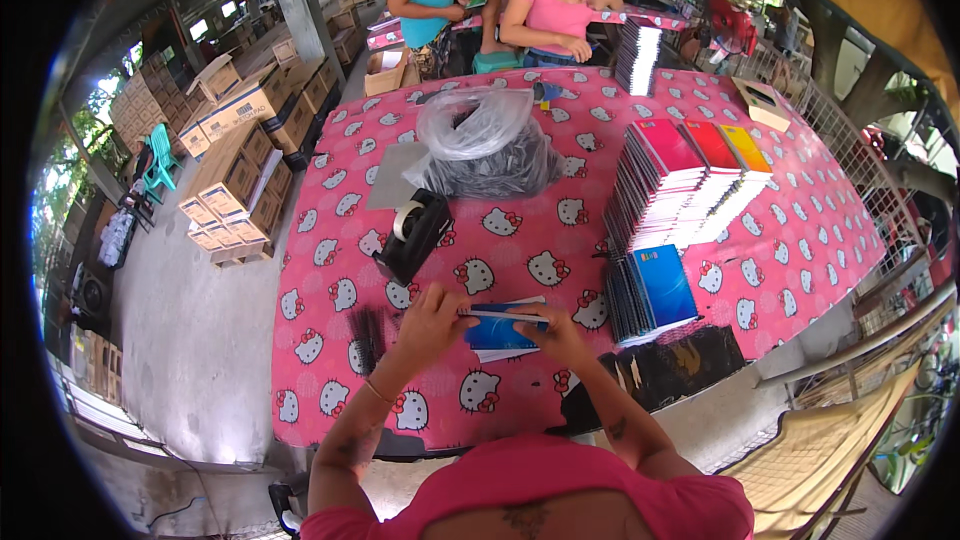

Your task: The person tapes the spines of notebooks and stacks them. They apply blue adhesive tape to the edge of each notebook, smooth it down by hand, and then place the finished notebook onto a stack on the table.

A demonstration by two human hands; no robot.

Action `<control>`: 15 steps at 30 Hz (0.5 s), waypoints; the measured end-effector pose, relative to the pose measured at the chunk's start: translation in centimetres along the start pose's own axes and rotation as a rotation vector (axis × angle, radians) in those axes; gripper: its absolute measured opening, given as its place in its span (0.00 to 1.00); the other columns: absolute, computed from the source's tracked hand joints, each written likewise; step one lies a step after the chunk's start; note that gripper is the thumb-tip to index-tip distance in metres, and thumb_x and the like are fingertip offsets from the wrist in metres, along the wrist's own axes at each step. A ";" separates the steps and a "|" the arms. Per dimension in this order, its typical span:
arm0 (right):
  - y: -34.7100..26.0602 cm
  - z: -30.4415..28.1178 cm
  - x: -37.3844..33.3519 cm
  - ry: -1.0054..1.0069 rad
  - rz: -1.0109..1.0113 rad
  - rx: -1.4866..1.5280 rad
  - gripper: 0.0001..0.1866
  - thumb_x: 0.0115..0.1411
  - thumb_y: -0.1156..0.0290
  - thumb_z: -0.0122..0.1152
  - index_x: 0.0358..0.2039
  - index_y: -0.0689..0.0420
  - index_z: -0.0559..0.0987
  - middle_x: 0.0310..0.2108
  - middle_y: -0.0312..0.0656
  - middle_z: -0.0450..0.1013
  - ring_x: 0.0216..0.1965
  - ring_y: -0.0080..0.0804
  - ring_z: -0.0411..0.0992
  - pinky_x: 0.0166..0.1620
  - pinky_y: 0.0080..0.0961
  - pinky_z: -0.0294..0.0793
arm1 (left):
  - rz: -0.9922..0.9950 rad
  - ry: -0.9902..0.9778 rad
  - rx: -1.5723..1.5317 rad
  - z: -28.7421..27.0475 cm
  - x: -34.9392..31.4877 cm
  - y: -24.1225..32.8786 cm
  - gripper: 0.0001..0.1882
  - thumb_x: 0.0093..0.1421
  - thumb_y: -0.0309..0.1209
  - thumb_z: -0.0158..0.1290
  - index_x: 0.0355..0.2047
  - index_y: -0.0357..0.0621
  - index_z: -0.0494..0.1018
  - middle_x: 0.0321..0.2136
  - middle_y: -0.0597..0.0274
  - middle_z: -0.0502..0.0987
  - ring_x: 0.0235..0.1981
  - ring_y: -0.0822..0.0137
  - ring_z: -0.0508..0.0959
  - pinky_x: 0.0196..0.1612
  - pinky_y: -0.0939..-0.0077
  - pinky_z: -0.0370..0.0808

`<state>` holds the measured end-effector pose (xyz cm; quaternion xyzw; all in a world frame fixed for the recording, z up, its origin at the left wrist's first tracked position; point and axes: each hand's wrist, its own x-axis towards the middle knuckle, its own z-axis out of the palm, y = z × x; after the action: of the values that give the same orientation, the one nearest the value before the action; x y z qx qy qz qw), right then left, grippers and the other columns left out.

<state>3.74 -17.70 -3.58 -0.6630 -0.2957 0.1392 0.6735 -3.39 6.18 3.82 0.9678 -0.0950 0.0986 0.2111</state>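
Note:
In front of me, at the near side of the table, lies a small blue-covered notebook (pixel 489 333) with white sheets sticking out around it. My left hand (pixel 432 322) and my right hand (pixel 556 334) are closed on the two ends of a thin white-edged pad of pages (pixel 505 315), seen edge-on just above the blue cover. Whether pad and cover are joined cannot be made out. Left of my left hand rests a bunch of black binding coils (pixel 368 336). Beyond it stands a black tape dispenser (pixel 412 237) with a pale roll.
Blue spiral notebooks (pixel 655 285) stand stacked at right, before taller pink, red and yellow stacks (pixel 672 180). A clear plastic bag of black coils (pixel 490 152) sits on the pink table (pixel 515 240), by a grey board (pixel 393 178). Two people work beyond; cartons (pixel 235 180) stand left.

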 end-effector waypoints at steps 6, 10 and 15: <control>-2.1 1.4 -0.4 0.228 -0.005 -0.072 0.14 0.64 0.72 0.62 0.50 0.60 0.80 0.41 0.40 0.80 0.41 0.22 0.76 0.45 0.25 0.75 | 0.026 0.255 0.340 5.9 -2.5 2.6 0.41 0.64 0.53 0.48 0.66 0.32 0.56 0.68 0.42 0.54 0.70 0.42 0.52 0.67 0.32 0.42; -3.3 1.6 -0.7 0.222 0.064 -0.123 0.15 0.63 0.71 0.62 0.50 0.59 0.79 0.40 0.41 0.81 0.40 0.22 0.76 0.43 0.26 0.76 | -0.017 0.265 0.442 3.2 1.5 2.5 0.46 0.65 0.60 0.40 0.66 0.28 0.53 0.68 0.37 0.52 0.72 0.40 0.48 0.68 0.31 0.36; -3.4 0.5 -0.5 0.285 -0.037 -0.110 0.15 0.64 0.71 0.61 0.50 0.60 0.79 0.38 0.42 0.81 0.38 0.23 0.77 0.42 0.27 0.75 | 0.085 0.225 0.369 6.1 -1.3 3.6 0.44 0.68 0.59 0.35 0.67 0.28 0.53 0.69 0.36 0.52 0.72 0.42 0.48 0.67 0.30 0.35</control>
<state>2.34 -17.86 -0.36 -0.7062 -0.2163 0.0147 0.6740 -4.51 0.52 -0.48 0.9680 -0.0920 0.2307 0.0351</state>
